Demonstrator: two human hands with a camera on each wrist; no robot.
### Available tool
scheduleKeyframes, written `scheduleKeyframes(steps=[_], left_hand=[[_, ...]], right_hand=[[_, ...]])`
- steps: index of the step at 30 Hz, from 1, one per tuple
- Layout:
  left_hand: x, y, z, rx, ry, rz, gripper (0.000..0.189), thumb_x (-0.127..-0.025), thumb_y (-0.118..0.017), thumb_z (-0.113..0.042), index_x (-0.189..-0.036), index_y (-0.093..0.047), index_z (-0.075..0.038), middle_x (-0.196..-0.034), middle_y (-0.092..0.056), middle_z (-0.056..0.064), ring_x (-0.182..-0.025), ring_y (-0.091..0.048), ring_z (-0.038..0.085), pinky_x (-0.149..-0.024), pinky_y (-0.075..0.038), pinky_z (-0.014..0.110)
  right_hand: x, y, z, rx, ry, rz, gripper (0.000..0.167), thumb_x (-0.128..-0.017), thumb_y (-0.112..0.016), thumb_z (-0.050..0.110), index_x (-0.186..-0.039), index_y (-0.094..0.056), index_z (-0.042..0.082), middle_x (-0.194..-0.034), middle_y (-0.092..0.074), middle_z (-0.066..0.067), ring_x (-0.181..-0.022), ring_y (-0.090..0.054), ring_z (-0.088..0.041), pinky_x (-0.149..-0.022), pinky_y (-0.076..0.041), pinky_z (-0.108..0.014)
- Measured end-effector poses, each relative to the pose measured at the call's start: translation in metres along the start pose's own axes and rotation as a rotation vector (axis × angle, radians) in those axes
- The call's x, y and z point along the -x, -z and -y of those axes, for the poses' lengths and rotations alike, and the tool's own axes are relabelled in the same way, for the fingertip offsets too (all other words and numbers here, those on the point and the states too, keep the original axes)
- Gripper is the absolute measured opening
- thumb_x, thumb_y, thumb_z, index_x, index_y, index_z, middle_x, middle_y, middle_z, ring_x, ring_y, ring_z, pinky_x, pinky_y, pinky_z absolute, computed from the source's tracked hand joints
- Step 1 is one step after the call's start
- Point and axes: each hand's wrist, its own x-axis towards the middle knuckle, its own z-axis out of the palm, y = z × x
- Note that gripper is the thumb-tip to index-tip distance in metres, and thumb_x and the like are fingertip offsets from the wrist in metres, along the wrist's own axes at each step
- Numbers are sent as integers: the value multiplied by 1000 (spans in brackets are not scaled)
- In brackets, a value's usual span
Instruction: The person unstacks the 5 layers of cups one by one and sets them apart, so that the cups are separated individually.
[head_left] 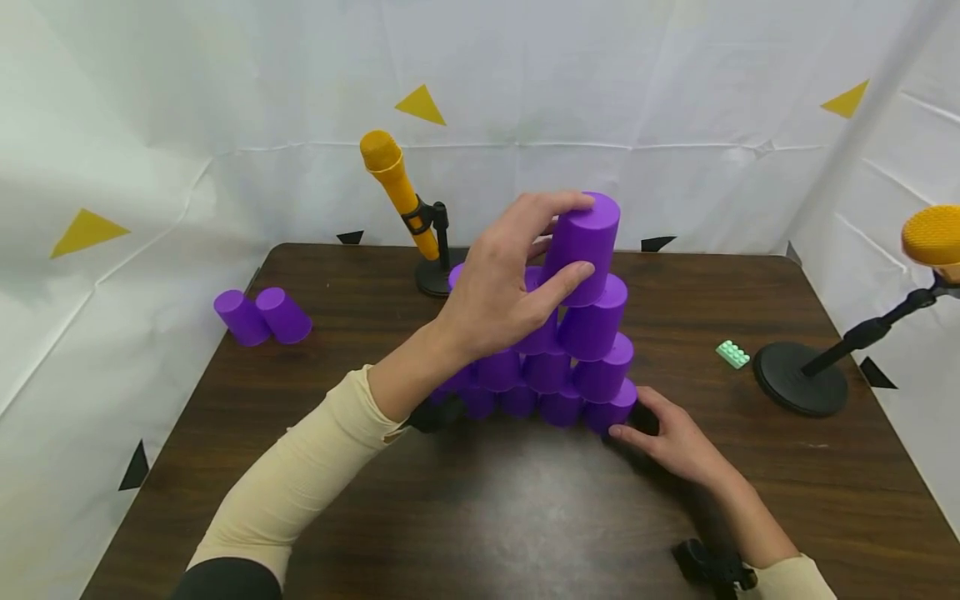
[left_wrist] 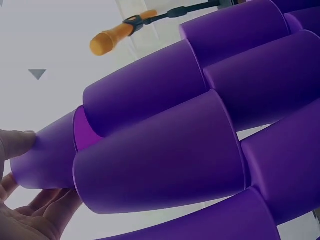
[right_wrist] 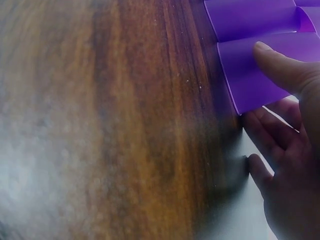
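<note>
Purple cups stand upside down in a stacked pyramid at the middle of the table. My left hand [head_left: 487, 292] grips the top cup [head_left: 588, 237] between thumb and fingers. In the left wrist view, that cup [left_wrist: 50, 152] straddles the ends of two cups below, its pink inside partly showing. Low at the pyramid's right end, my right hand [head_left: 678, 442] holds the bottom corner cup [head_left: 613, 408], thumb on the near side. The right wrist view shows the thumb [right_wrist: 280, 67] lying on this cup. My left hand and forearm hide the pyramid's left part.
Two purple cups [head_left: 283, 317] lean together at the table's left edge. A yellow microphone [head_left: 390, 171] on a black stand is behind the pyramid; another microphone stand [head_left: 798, 379] is at right, beside a mint toy brick [head_left: 732, 354]. White sheeting [head_left: 525, 75] hangs behind.
</note>
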Motion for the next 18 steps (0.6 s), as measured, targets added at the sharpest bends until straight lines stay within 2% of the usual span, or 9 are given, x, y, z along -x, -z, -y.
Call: scheduleKeyframes(steps=[4,7,12,15,18], left_hand=[[3,6,-5,32,-18,-18,44,-91,-68,-6,-131,-52,2,-126,-54,14,-115,-55,16,-91,-52,27],[9,18,-11,40,-12,-59,43,-90,-68,-2,-130,-53,2,-125,-54,14,-113,-57,18,-92,-52,30],[25,54,-26,13,29,-182,39,-86,-68,8,-124,-56,6,-122,-57,15,-106,-59,22,-89,-54,39],[43,80,-24,-29,81,-260,40,-85,-67,10,-124,-57,5,-123,-59,10,-105,-61,25,-90,-54,41],[65,101,-16,-89,171,-330,41,-85,-67,10,-125,-56,6,-126,-59,10,-109,-62,26,-91,-53,39]], right_hand=[[-1,0,-1,4,8,-9,55,-88,-75,28,-135,-55,8,-125,-61,-11,-122,-53,-32,-100,-39,-56],[-1,-1,-2,12,12,-10,55,-88,-76,28,-134,-55,7,-125,-61,-11,-122,-53,-32,-100,-39,-56],[-1,-1,-2,10,3,-6,57,-87,-76,29,-135,-54,7,-127,-60,-12,-123,-52,-35,-101,-38,-58],[-2,0,-2,0,-9,1,59,-88,-75,30,-137,-53,7,-129,-59,-13,-124,-51,-36,-102,-37,-59],[-2,0,-2,-7,-15,5,60,-88,-75,31,-138,-52,8,-130,-58,-14,-125,-50,-36,-102,-37,-60]])
